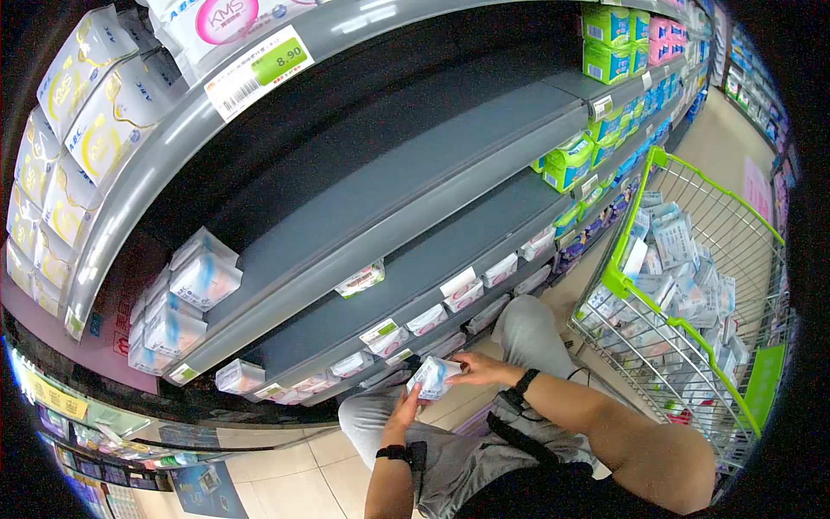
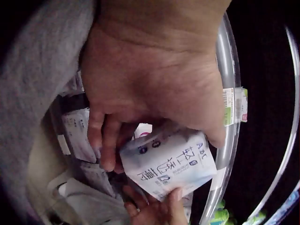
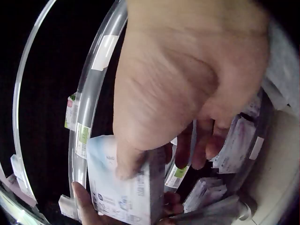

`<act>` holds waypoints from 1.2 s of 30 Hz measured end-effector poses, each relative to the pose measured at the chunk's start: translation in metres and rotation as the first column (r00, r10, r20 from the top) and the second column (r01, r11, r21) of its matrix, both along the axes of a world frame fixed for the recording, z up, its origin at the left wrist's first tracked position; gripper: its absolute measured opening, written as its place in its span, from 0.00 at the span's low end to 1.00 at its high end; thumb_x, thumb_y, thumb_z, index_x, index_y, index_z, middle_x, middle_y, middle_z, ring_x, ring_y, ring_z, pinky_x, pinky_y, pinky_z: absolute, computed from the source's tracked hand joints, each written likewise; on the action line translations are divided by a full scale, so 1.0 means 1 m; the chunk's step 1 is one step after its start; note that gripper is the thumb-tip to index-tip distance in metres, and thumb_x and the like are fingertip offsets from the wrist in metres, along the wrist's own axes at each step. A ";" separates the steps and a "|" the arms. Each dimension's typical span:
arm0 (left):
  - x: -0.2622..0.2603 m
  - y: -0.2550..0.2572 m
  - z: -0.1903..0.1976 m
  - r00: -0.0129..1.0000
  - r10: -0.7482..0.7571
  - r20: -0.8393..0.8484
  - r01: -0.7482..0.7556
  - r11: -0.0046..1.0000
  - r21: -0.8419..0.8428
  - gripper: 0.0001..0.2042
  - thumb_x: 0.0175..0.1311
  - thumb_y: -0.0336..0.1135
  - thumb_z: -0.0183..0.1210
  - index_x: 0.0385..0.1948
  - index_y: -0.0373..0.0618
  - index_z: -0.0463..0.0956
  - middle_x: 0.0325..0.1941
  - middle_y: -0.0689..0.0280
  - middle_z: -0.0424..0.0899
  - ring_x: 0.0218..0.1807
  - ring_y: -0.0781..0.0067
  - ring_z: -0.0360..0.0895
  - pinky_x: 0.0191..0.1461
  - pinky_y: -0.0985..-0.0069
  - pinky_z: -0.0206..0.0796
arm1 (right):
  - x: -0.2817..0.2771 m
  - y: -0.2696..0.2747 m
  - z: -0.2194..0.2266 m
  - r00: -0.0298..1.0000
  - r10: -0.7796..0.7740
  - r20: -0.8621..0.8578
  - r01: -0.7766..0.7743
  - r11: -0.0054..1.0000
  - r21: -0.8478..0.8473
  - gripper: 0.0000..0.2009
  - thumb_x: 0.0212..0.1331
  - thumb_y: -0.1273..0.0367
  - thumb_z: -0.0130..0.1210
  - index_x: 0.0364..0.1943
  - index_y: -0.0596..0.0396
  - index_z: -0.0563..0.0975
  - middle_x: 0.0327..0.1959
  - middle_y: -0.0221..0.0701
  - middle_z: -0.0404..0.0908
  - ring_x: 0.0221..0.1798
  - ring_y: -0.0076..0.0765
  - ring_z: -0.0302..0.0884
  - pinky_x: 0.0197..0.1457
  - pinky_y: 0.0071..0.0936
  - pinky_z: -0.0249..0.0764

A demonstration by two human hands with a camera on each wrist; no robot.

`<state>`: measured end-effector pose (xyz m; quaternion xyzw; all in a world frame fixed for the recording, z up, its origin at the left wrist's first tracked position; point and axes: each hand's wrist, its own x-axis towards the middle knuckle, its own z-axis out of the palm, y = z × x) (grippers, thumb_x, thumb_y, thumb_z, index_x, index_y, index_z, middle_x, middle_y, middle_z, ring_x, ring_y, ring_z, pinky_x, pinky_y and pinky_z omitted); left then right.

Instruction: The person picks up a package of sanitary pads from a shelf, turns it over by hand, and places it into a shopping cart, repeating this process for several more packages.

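A white-and-blue pack of sanitary pads is held between both hands, above the lap and in front of the lower shelf. My left hand grips its near left side; in the left wrist view the printed face of the pack shows below the palm. The right hand pinches the opposite end, thumb flat on the face in the right wrist view. Most of the right fingers are hidden behind the pack. Several similar packs are stacked at the left end of the middle shelf.
A green-trimmed shopping cart filled with similar packs stands at the right. More packs line the lowest shelves. Green packs sit farther right, and larger white packages are at the upper left. The shelf edge curves overhead and ahead.
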<state>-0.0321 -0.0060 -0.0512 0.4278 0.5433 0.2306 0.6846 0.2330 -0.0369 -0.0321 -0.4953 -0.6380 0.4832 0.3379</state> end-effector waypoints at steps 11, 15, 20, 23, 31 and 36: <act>0.014 -0.001 0.039 0.981 -0.193 0.014 0.189 0.970 0.154 0.20 0.60 0.40 0.65 0.51 0.37 0.76 0.47 0.65 0.82 0.48 0.77 0.76 0.51 0.76 0.67 | -0.003 0.005 -0.019 0.988 0.072 -0.136 -0.093 0.984 -0.155 0.24 0.65 0.56 0.55 0.59 0.53 0.70 0.49 0.32 0.77 0.47 0.23 0.73 0.46 0.24 0.73; 0.015 -0.002 0.031 0.981 -0.195 0.009 0.189 0.958 0.214 0.29 0.59 0.36 0.66 0.61 0.39 0.65 0.55 0.62 0.77 0.55 0.74 0.72 0.55 0.74 0.66 | 0.002 0.001 0.002 0.949 -0.037 -0.314 -0.060 0.955 -0.292 0.24 0.66 0.59 0.55 0.62 0.52 0.67 0.48 0.32 0.76 0.48 0.24 0.73 0.46 0.24 0.73; 0.029 -0.005 0.067 0.956 -0.243 0.165 0.151 0.889 0.432 0.36 0.53 0.29 0.69 0.62 0.45 0.55 0.55 0.61 0.73 0.57 0.69 0.70 0.57 0.70 0.67 | 0.005 0.003 0.027 0.866 -0.236 -0.440 -0.041 0.844 -0.535 0.22 0.65 0.60 0.55 0.61 0.50 0.67 0.49 0.31 0.76 0.50 0.24 0.74 0.43 0.25 0.76; 0.022 -0.001 0.047 0.960 -0.259 0.108 0.204 0.907 0.368 0.31 0.52 0.26 0.68 0.56 0.46 0.58 0.52 0.61 0.74 0.53 0.69 0.72 0.54 0.70 0.68 | 0.005 0.005 0.016 0.836 -0.338 -0.433 -0.015 0.774 -0.633 0.22 0.66 0.59 0.54 0.62 0.48 0.68 0.50 0.30 0.75 0.52 0.25 0.74 0.43 0.25 0.77; 0.013 0.006 0.035 0.989 -0.105 0.105 0.098 0.992 0.074 0.24 0.64 0.37 0.59 0.57 0.41 0.61 0.50 0.62 0.74 0.47 0.72 0.73 0.47 0.74 0.70 | -0.002 -0.001 0.026 0.860 -0.021 -0.509 -0.082 0.981 -0.178 0.20 0.65 0.58 0.55 0.58 0.49 0.70 0.51 0.28 0.74 0.50 0.25 0.74 0.42 0.26 0.78; 0.014 0.002 0.031 0.974 -0.220 0.059 0.185 0.915 0.359 0.34 0.62 0.36 0.62 0.66 0.41 0.51 0.54 0.59 0.74 0.52 0.70 0.74 0.54 0.73 0.68 | 0.001 0.003 0.010 0.946 0.014 -0.325 -0.113 0.951 -0.287 0.22 0.65 0.58 0.56 0.58 0.51 0.69 0.41 0.27 0.77 0.37 0.21 0.76 0.35 0.22 0.75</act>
